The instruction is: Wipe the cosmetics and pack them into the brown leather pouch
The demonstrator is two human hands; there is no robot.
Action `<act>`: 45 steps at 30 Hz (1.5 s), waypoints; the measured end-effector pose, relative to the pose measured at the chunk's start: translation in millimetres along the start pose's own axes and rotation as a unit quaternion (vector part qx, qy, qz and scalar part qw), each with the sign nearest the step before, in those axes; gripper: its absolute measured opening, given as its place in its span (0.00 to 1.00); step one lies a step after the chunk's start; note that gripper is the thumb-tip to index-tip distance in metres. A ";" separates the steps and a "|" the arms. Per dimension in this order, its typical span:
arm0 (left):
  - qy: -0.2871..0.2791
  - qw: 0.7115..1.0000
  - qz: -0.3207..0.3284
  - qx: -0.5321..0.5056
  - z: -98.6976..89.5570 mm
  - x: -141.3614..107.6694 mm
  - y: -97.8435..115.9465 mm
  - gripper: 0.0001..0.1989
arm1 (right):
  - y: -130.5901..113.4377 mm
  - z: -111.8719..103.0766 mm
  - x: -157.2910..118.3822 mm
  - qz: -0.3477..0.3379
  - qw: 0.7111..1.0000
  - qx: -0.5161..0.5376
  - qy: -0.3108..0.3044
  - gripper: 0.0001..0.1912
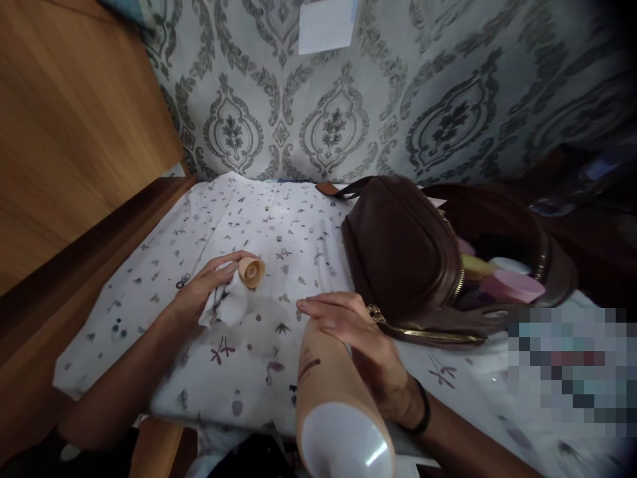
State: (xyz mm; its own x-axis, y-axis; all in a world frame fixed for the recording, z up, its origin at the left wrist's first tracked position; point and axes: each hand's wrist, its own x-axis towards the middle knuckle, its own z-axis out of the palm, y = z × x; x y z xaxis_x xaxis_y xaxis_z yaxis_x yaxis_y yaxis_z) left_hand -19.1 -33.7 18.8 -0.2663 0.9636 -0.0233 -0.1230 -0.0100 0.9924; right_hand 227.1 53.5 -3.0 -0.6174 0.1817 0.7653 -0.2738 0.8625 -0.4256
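Note:
My left hand (204,284) is closed around a beige bottle cap (252,273) and a crumpled white tissue (229,302). The cap's open, hollow end faces right. In my right hand (365,342) is a large beige plastic bottle (323,378), tilted with its pale base toward me and its top end pointing away. Fingers lie over the bottle's far end, so its neck is hidden. Cap and bottle are apart. Both hands are above the cloth-covered table (279,219).
A dark brown leather bag (398,252) lies unzipped on the right, with a pink container (512,285) and other items inside. Behind the table is a patterned wall (333,126) bearing a white plate (327,26). Wooden panelling (84,99) borders the left side.

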 end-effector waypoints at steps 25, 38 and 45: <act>-0.063 0.995 0.074 0.022 -8.1 0.1 -2.9 0.19 | 24.1 8.9 1.1 0.080 0.992 -0.095 -0.003 0.20; -0.010 0.992 0.079 0.097 -5.5 -0.1 0.1 0.19 | 29.4 6.7 -0.5 0.098 0.982 -0.161 -0.002 0.21; -0.009 0.987 0.096 0.127 -5.9 1.9 2.5 0.19 | 34.3 8.6 -3.2 0.097 0.977 -0.191 -0.001 0.20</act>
State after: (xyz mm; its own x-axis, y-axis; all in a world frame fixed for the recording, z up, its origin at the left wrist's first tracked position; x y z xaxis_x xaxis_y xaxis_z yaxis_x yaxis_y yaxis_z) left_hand -25.6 -33.5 20.6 -0.2449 0.9549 0.1678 0.1721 -0.1275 0.9768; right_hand 213.3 78.4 -24.2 -0.6322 0.3581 0.6871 0.1429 0.9255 -0.3509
